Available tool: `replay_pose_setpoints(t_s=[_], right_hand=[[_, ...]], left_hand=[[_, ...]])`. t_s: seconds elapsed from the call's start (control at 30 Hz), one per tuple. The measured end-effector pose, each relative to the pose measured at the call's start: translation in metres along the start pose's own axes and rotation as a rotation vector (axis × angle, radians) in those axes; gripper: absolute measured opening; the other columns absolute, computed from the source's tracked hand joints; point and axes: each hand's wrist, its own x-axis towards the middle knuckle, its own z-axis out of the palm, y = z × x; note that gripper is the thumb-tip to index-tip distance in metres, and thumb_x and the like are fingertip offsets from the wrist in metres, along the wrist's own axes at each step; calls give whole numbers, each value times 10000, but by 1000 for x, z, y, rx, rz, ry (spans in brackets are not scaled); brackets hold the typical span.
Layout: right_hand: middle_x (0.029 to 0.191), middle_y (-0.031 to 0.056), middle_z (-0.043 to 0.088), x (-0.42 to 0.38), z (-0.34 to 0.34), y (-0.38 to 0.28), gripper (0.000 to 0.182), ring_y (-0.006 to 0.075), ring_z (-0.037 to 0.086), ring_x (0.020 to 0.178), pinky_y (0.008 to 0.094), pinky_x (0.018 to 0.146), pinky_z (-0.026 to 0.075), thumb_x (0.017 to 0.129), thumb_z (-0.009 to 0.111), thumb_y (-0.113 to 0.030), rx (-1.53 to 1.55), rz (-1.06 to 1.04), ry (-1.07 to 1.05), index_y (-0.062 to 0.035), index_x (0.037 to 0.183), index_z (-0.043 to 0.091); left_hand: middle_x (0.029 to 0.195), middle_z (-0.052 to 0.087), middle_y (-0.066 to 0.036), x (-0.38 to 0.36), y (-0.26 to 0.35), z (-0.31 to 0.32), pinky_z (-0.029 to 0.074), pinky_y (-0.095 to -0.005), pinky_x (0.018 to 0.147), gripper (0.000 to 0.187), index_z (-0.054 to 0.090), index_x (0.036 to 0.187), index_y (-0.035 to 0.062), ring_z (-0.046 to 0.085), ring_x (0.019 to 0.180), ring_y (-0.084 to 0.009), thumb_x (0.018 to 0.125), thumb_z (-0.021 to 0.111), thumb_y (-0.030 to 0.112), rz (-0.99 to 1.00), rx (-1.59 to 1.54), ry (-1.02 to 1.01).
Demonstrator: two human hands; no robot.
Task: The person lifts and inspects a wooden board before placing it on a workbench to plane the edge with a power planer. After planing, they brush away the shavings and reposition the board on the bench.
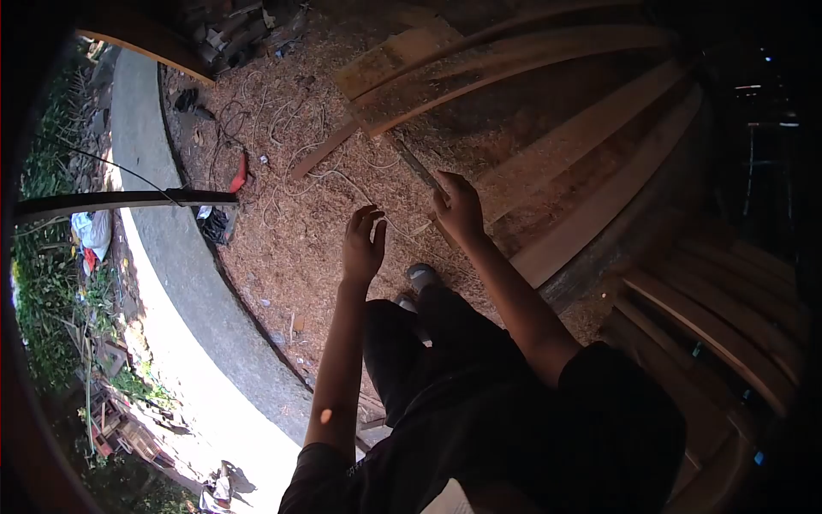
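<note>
My left hand (364,246) is raised over the shavings-covered ground, its fingers curled loosely and apart, with nothing visible in them. A pale cord (341,175) on the ground runs close by its fingertips. To its right, my right hand (460,210) is closed around a thin wooden stick (414,163), which slants up and left from the fingers towards the long boards. Beyond this hand lie several long planks (582,141), side by side and fanned out. A narrow board (325,151) rests on the shavings above my left hand.
A curved concrete edge (193,248) runs down the left side. Near it are a red object (239,172), a black plastic bag (214,224) and a dark beam (128,199) jutting in. More curved timbers (702,330) are stacked at the lower right. My shoe (421,275) shows below.
</note>
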Motion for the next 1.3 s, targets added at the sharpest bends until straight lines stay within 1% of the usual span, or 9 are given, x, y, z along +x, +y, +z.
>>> replay_pose_setpoints(t_s=[0.3,0.47,0.63,0.7,0.77,0.8,0.87,1.07,1.3], right_hand=[[1333,216,700,88,135,11,444,380,706,1193,471,1036,577,1019,716,-238,-69,364,129,-26,1403,654],[1357,238,692,118,232,31,525,395,665,1279,485,1087,542,1012,722,-298,23,594,243,-49,1460,607],[1366,277,670,147,292,37,551,468,670,1211,533,1033,561,1044,652,-377,107,799,337,-57,1482,557],[1283,259,711,160,303,32,511,463,718,1091,542,922,604,1044,656,-356,98,811,439,-73,1461,570],[1213,241,739,166,309,29,496,448,739,1018,534,856,624,1043,666,-323,206,839,432,-92,1470,561],[1167,172,771,166,321,32,499,343,784,971,433,811,635,1051,691,-280,183,849,409,-59,1474,544],[1145,166,773,168,342,31,513,316,787,959,417,805,634,1055,698,-273,301,872,489,-59,1484,516],[1066,124,791,180,359,33,523,124,731,909,292,757,570,1061,727,-253,757,1032,650,-48,1474,479],[1025,84,797,175,352,30,568,96,698,857,278,731,553,1053,730,-217,868,1115,735,-59,1559,526]], left_hand=[[1296,664,-246,214,-176,24,528,-514,1033,245,668,1250,-13,642,1216,-459,1060,629,137,162,-3,-103],[1536,495,-332,277,-296,84,480,-551,1133,524,498,1511,-64,511,1397,-530,1118,559,277,13,127,-185],[1472,548,-346,311,-323,98,489,-558,1072,536,431,1552,-49,544,1351,-531,1149,498,297,8,-13,-332],[1398,601,-326,312,-320,99,499,-555,1022,514,403,1558,-27,575,1307,-515,1153,476,281,-73,-200,-353],[1285,645,-259,312,-318,96,500,-493,1003,431,449,1470,-14,629,1191,-433,1160,457,285,-91,-190,-357],[1232,640,-226,313,-321,95,490,-456,989,389,472,1408,-3,620,1131,-378,1163,452,298,-147,-261,-355],[1123,610,-152,319,-349,103,456,-374,952,334,499,1265,26,567,1025,-270,1169,440,340,-173,-366,-353],[1303,604,-178,317,-352,109,431,-375,1038,439,476,1414,18,561,1155,-291,1179,425,386,-246,-483,-361],[1254,576,-220,309,-327,102,406,-422,1072,491,463,1406,-12,543,1154,-336,1168,432,415,-222,-421,-374]])
